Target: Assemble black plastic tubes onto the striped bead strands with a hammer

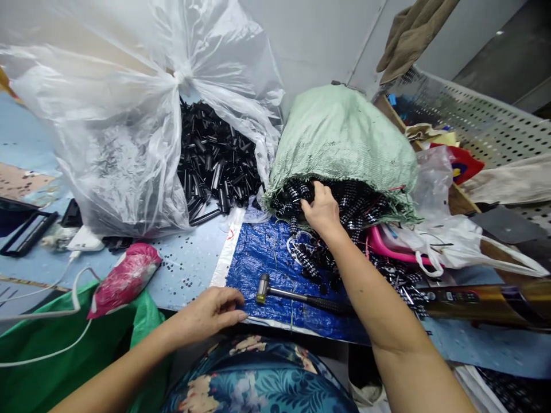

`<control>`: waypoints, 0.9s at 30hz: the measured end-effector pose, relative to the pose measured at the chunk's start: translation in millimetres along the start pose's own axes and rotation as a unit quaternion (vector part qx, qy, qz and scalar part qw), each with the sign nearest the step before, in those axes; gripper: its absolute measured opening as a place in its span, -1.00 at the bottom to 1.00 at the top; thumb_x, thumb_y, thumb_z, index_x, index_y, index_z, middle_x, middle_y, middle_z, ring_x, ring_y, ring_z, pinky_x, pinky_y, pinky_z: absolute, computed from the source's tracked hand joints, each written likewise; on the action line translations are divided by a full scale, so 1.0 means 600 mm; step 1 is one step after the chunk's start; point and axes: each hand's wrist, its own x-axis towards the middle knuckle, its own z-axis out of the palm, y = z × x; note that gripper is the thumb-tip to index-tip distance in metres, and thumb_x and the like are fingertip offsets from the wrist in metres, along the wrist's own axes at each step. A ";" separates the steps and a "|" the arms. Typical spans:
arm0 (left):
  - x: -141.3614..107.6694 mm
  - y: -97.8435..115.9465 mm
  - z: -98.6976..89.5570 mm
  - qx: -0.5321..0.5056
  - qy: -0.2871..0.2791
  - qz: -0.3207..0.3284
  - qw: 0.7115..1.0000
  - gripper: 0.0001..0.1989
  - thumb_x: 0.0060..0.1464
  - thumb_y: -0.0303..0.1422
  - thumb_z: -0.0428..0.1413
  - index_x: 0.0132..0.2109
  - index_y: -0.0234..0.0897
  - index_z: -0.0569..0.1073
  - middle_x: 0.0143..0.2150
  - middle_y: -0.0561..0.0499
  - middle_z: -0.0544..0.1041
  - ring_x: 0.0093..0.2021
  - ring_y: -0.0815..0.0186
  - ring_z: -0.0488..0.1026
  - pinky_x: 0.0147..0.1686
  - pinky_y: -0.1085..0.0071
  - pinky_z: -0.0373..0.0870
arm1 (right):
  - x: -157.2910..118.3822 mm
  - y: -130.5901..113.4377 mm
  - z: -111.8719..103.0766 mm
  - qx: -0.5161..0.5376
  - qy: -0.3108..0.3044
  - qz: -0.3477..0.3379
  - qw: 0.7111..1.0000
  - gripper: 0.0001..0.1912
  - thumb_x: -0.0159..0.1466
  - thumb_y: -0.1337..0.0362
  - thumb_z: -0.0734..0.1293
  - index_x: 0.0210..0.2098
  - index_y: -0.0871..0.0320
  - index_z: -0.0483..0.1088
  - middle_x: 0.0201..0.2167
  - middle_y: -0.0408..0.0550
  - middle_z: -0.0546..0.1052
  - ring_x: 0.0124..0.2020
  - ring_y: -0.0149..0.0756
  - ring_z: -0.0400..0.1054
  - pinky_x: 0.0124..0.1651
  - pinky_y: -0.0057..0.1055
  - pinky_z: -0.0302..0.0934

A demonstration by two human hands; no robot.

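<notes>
My right hand [322, 209] is at the mouth of a pale green woven sack [344, 126], among black pieces with rows of pale dots [346, 201]. Its thumb and forefinger are apart, touching the pieces, and no firm grip shows. Some of these pieces spill out below the sack onto a blue plastic sheet [262, 252]. My left hand [215, 310] rests at the sheet's near edge, loosely curved, thumb apart from the fingers, holding nothing. Just right of it lies a small hammer [297, 295] with a yellowish face and a dark grip, partly behind my right forearm.
A big clear plastic bag [124, 143] of black plastic pieces [210, 155] stands at the left. Nearer are a pink wrapped bundle [127, 275], white cable and green cloth bag [43, 355]. At right are a pink tray [383, 246], white carrier bags, a brown cylindrical object [482, 304] and a perforated crate [482, 120].
</notes>
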 end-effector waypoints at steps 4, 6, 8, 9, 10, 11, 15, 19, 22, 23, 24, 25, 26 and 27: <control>-0.008 -0.014 0.000 -0.019 0.012 0.009 1.000 -0.64 0.22 -0.06 0.09 -0.12 -0.27 0.53 -0.40 0.06 0.46 -0.40 0.35 0.36 -0.39 0.45 0.27 | -0.064 0.013 -0.020 0.095 0.076 -0.075 0.990 -0.44 0.32 0.19 0.27 0.29 0.15 0.17 0.25 0.26 0.33 -0.41 -0.38 0.41 -0.08 -0.24 0.41; -0.006 -0.015 -0.012 -0.027 0.040 0.022 0.999 -0.65 0.22 -0.06 0.08 -0.15 -0.27 0.54 -0.36 0.04 0.51 -0.36 0.33 0.40 -0.34 0.44 0.32 | -0.110 0.003 -0.027 0.093 0.072 -0.136 0.984 -0.46 0.36 0.22 0.26 0.30 0.14 0.18 0.25 0.25 0.35 -0.32 -0.34 0.46 -0.08 -0.27 0.42; 0.005 -0.011 -0.032 -0.026 0.102 0.032 0.994 -0.66 0.24 -0.07 0.07 -0.18 -0.26 0.54 -0.29 0.01 0.56 -0.29 0.30 0.45 -0.26 0.41 0.36 | -0.149 -0.020 -0.023 0.075 0.022 -0.220 0.972 -0.53 0.38 0.28 0.24 0.27 0.14 0.24 0.25 0.22 0.38 -0.18 -0.27 0.49 -0.04 -0.28 0.42; 0.013 -0.007 -0.043 -0.017 0.144 0.033 0.989 -0.66 0.25 -0.08 0.06 -0.19 -0.27 0.53 -0.27 0.00 0.57 -0.26 0.29 0.47 -0.23 0.40 0.38 | -0.162 -0.035 -0.017 0.060 -0.013 -0.261 0.963 -0.57 0.39 0.32 0.22 0.24 0.14 0.28 0.25 0.20 0.40 -0.14 -0.24 0.49 -0.02 -0.27 0.41; 0.023 -0.004 -0.054 0.000 0.191 0.032 0.981 -0.65 0.26 -0.08 0.05 -0.20 -0.27 0.53 -0.27 -0.01 0.57 -0.25 0.28 0.48 -0.20 0.38 0.38 | -0.171 -0.051 -0.007 0.044 -0.047 -0.292 0.954 -0.60 0.40 0.35 0.20 0.21 0.14 0.32 0.26 0.18 0.40 -0.12 -0.22 0.50 -0.03 -0.26 0.41; 0.035 -0.002 -0.062 0.027 0.238 0.032 0.970 -0.65 0.26 -0.07 0.05 -0.19 -0.27 0.52 -0.28 -0.02 0.57 -0.25 0.27 0.48 -0.19 0.36 0.39 | -0.176 -0.066 0.004 0.031 -0.078 -0.310 0.947 -0.62 0.41 0.38 0.17 0.18 0.14 0.35 0.27 0.18 0.40 -0.12 -0.21 0.50 -0.04 -0.25 0.42; 0.083 -0.009 -0.061 0.170 0.323 0.082 0.928 -0.60 0.22 -0.08 0.12 0.05 -0.25 0.44 -0.12 -0.10 0.57 -0.12 0.17 0.51 -0.04 0.23 0.44 | -0.166 -0.111 0.047 0.066 -0.161 -0.285 0.943 -0.67 0.38 0.46 0.16 0.07 0.21 0.41 0.20 0.25 0.43 -0.06 -0.17 0.49 0.00 -0.20 0.42; 0.120 -0.034 -0.029 0.266 0.296 0.087 0.913 -0.34 0.09 -0.09 0.27 0.25 -0.22 0.29 0.07 -0.21 0.52 0.10 0.01 0.47 0.10 0.08 0.42 | -0.157 -0.110 0.047 0.109 -0.183 -0.286 0.934 -0.64 0.32 0.43 0.26 0.10 0.19 0.39 0.17 0.12 0.46 0.13 -0.22 0.41 0.16 -0.29 0.36; 0.136 -0.038 -0.021 0.294 0.292 0.065 0.908 -0.27 0.10 -0.08 0.27 0.30 -0.25 0.22 0.07 -0.23 0.51 0.11 -0.01 0.46 0.11 0.09 0.40 | -0.148 -0.069 0.005 0.116 -0.110 -0.247 0.956 -0.66 0.38 0.26 0.26 0.12 0.14 0.39 0.14 0.08 0.50 0.13 -0.19 0.41 0.20 -0.22 0.32; 0.140 -0.035 -0.024 0.299 0.287 0.064 0.908 -0.22 0.08 -0.06 0.28 0.32 -0.27 0.20 0.09 -0.25 0.50 0.11 -0.02 0.46 0.11 0.10 0.39 | -0.141 -0.048 -0.013 0.092 -0.051 -0.209 0.972 -0.68 0.40 0.23 0.24 0.10 0.15 0.41 0.07 0.09 0.54 0.09 -0.15 0.42 0.20 -0.18 0.30; 0.145 -0.030 -0.028 0.305 0.279 0.066 0.908 -0.15 0.05 -0.04 0.29 0.35 -0.29 0.17 0.12 -0.27 0.49 0.14 -0.03 0.44 0.14 0.09 0.37 | -0.132 -0.025 -0.030 0.046 0.012 -0.163 0.985 -0.67 0.40 0.19 0.24 0.09 0.17 0.41 0.03 0.13 0.55 0.05 -0.10 0.42 0.17 -0.12 0.29; 0.151 -0.024 -0.034 0.312 0.269 0.073 0.908 -0.06 0.00 0.00 0.32 0.37 -0.32 0.14 0.17 -0.31 0.45 0.18 -0.06 0.40 0.18 0.08 0.34 | -0.122 -0.001 -0.044 -0.011 0.053 -0.122 0.991 -0.62 0.39 0.16 0.25 0.12 0.21 0.39 0.03 0.20 0.54 0.04 -0.01 0.40 0.14 -0.06 0.27; 0.159 -0.019 -0.040 0.319 0.257 0.081 0.908 0.02 -0.06 0.03 0.35 0.39 -0.35 0.11 0.24 -0.35 0.40 0.24 -0.10 0.35 0.22 0.05 0.29 | -0.111 0.022 -0.055 -0.066 0.070 -0.090 0.991 -0.55 0.37 0.12 0.27 0.15 0.24 0.36 0.02 0.25 0.52 0.02 0.06 0.38 0.08 0.00 0.26; 0.168 -0.013 -0.046 0.326 0.242 0.092 0.909 0.10 -0.12 0.05 0.37 0.40 -0.38 0.09 0.32 -0.39 0.32 0.30 -0.14 0.28 0.27 0.03 0.24 | -0.101 0.042 -0.063 -0.108 0.067 -0.071 0.989 -0.47 0.35 0.08 0.30 0.19 0.28 0.33 0.01 0.31 0.51 0.00 0.12 0.36 0.03 0.02 0.24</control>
